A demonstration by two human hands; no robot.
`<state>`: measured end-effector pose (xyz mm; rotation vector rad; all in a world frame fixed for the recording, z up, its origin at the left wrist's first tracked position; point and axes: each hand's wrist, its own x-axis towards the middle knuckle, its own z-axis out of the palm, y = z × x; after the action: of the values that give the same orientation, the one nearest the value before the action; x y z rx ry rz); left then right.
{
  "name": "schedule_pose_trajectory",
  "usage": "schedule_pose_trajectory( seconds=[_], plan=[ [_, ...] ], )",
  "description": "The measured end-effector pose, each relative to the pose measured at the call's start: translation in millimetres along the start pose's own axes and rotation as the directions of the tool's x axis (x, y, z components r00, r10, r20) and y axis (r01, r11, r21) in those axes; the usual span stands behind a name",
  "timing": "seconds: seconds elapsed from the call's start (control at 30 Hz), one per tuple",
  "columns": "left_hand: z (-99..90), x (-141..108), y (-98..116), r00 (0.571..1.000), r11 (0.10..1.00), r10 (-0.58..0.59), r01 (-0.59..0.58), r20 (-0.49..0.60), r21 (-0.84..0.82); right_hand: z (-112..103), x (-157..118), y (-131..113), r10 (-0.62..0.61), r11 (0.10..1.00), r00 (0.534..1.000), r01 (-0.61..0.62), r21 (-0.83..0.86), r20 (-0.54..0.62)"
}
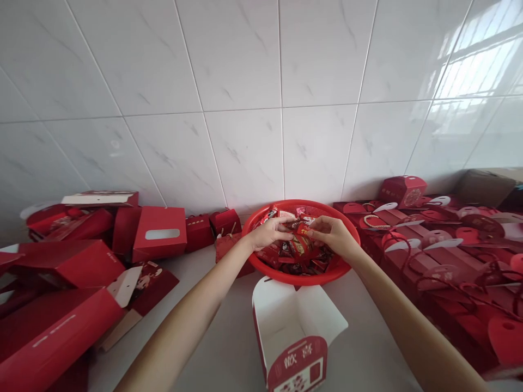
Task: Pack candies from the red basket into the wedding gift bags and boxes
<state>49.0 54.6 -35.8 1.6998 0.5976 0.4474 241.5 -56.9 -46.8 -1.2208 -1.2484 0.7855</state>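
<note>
A red plastic basket (354, 239) full of wrapped candies (300, 245) stands against the wall. Over its left part is my left hand (269, 233), thumb and fingers apart, just above the candies. My right hand (333, 235) reaches in from the right, thumb and forefinger closed on a red and gold wrapped candy; the fingertips partly cover it. In front of the basket, nearer to me, a red gift box (300, 356) with a white inside stands with its top flaps spread. Its visible inside holds nothing.
Several red boxes (159, 231) lie and stand in a heap on the left. Many red gift boxes with cord handles (437, 245) crowd the right side. A brown carton (484, 188) sits at the far right. White wall tiles (245, 152) rise behind the grey tabletop (212, 348).
</note>
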Motion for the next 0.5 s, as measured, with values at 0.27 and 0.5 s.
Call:
schedule_pose_trajectory(
  seconds=[0.27,0.5],
  plan=[
    [-5.0,5.9,-6.8,0.991,0.992,0.125,-0.124,0.038,-0.037,-2.8,1.9,2.3,0.028,0.997,0.994,-0.021,0.069,-0.102],
    [-4.3,3.4,-3.7,0.985,0.984,0.172,-0.171,0.018,-0.056,-5.3,4.5,5.5,-0.003,0.999,0.972,0.014,0.045,-0.237]
  ],
)
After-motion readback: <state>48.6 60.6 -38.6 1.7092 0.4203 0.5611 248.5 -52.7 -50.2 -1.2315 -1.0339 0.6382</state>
